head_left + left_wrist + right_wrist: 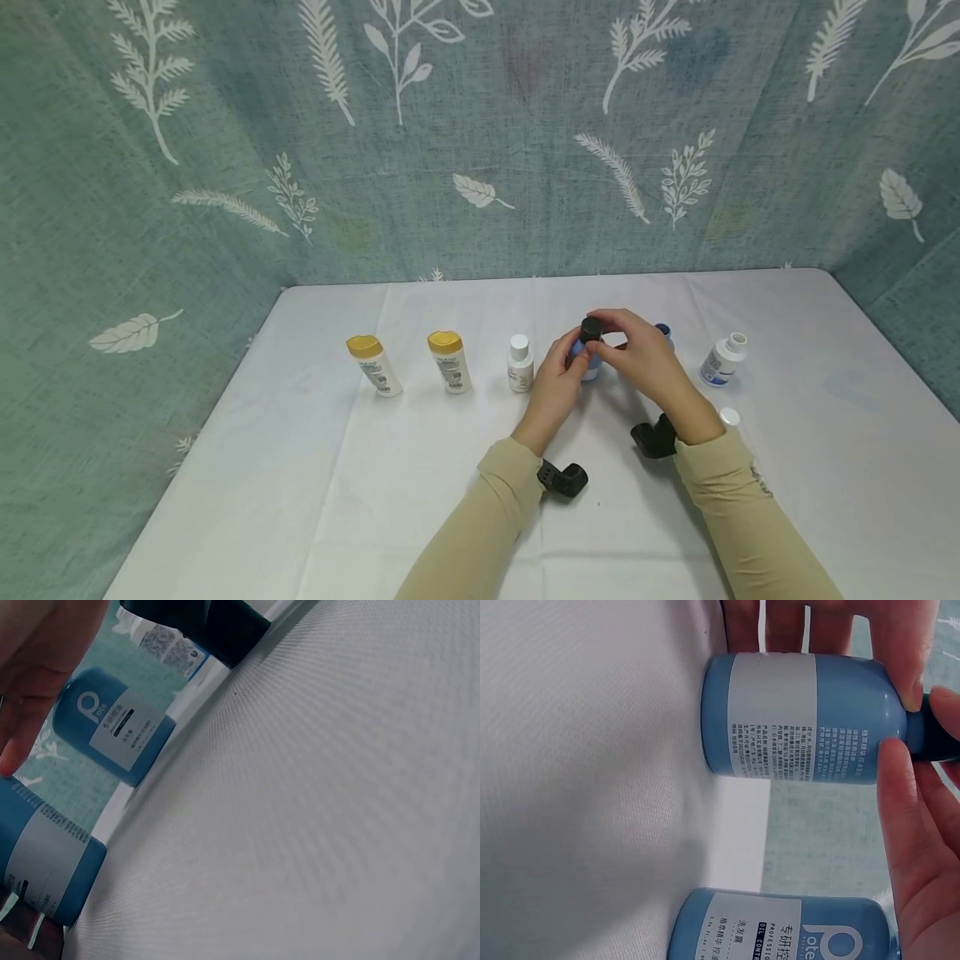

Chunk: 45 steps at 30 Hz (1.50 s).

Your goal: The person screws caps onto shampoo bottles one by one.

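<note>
A blue bottle [591, 371] with a pale label stands upright on the white table. My left hand [553, 387] grips its body from the left. On its neck sits a black cap [591, 328], which my right hand [643, 358] pinches between thumb and fingers. In the right wrist view the held bottle [772, 716] has its base on the cloth, and fingers of both hands surround its neck. Beside it stands a second blue bottle [750, 930], partly behind my right hand in the head view, where its dark mouth [663, 329] shows uncapped.
To the left stand a small white-capped bottle [520, 364] and two white bottles with yellow caps, one nearer [452, 367] and one farther [377, 368]. An uncapped white bottle [722, 360] stands at right. A round white object [729, 416] shows partly behind my right forearm.
</note>
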Motion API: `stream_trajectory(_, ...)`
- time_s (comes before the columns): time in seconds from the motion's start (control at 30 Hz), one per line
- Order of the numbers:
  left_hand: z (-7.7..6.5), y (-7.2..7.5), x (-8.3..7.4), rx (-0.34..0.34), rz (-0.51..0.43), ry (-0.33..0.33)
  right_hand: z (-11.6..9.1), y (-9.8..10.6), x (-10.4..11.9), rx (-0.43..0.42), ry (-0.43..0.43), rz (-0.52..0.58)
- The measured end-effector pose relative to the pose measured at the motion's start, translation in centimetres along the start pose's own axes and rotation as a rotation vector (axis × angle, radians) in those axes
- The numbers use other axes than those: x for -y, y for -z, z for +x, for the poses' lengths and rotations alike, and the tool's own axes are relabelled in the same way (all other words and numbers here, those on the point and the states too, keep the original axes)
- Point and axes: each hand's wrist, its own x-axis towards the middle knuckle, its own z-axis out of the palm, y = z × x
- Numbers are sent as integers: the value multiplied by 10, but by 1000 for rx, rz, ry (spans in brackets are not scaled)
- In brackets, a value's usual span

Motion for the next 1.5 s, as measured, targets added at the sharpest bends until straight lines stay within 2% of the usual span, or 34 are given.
stream_trajectory(0.9,0,1,1,-8,-7,9,0,-3,3,-16,30,-43)
stream_trajectory(1.0,-6,5,-15,-3,-8,19,0,-3,3,-6,25,-41)
stream_trajectory(1.1,-5,6,-17,1,-21,24,0,-2,3,-2,29,-38)
stream_trajectory(1.13,-5,6,-17,3,-24,25,0,-2,3,-2,30,-36)
stream_trajectory(1.27,1,1,1,0,-36,7,0,-1,3,3,35,-28)
stream_trajectory(1.5,0,1,2,-11,-30,-12,0,-1,2,26,29,-25)
